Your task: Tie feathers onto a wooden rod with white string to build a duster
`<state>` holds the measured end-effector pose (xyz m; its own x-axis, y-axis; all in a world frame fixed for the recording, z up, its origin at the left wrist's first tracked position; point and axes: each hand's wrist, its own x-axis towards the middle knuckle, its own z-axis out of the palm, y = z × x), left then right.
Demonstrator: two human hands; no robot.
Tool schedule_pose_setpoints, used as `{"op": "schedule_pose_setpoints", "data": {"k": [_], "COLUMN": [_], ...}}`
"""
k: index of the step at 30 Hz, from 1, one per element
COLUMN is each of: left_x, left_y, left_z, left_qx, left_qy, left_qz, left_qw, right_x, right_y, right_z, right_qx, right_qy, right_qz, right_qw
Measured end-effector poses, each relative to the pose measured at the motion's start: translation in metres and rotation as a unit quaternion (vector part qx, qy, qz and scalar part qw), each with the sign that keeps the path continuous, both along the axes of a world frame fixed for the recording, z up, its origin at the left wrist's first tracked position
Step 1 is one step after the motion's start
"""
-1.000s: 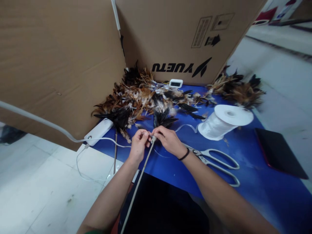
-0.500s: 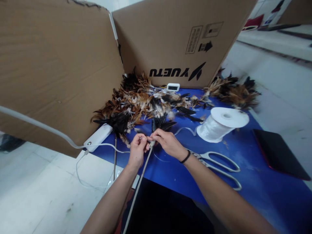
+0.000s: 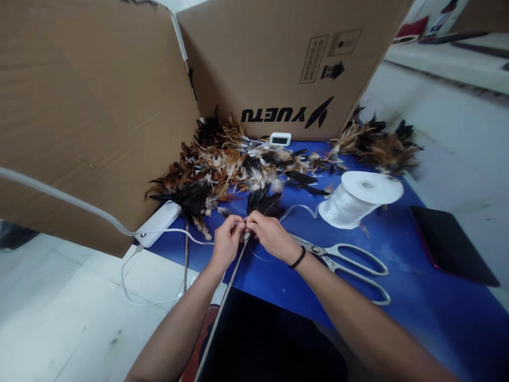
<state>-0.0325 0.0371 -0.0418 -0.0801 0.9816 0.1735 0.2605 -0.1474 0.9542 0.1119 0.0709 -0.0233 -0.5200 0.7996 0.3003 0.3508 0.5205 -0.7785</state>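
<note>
My left hand (image 3: 227,241), pinching something hidden, has closed up to my right hand (image 3: 271,236), pinching the stick (image 3: 230,281): likely fiddly fastening.

Beyond my right hand (image 3: 272,237), the cardboard box (image 3: 254,53) carries the brand YUETU (image 3: 284,114) in black capitals, upside down to me, beside a leaf-like logo (image 3: 319,112). Higher up and farther from my grip, the box bears a black arrow (image 3: 333,70) pointing right and two framed panels, the left one (image 3: 314,58) with print too small for me to read.
</note>
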Motion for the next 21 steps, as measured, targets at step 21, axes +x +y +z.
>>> {"op": "schedule_pose_setpoints", "data": {"k": [21], "left_x": [-0.007], "left_y": [0.01], "left_z": [-0.011], "left_qx": [-0.045], "left_qy": [0.044], "left_qz": [-0.098], "left_qw": [0.993], "right_x": [0.01], "right_y": [-0.013], "right_z": [-0.014], "right_qx": [-0.056], "right_qy": [-0.009], "right_qz": [-0.088], "right_qw": [0.995]}}
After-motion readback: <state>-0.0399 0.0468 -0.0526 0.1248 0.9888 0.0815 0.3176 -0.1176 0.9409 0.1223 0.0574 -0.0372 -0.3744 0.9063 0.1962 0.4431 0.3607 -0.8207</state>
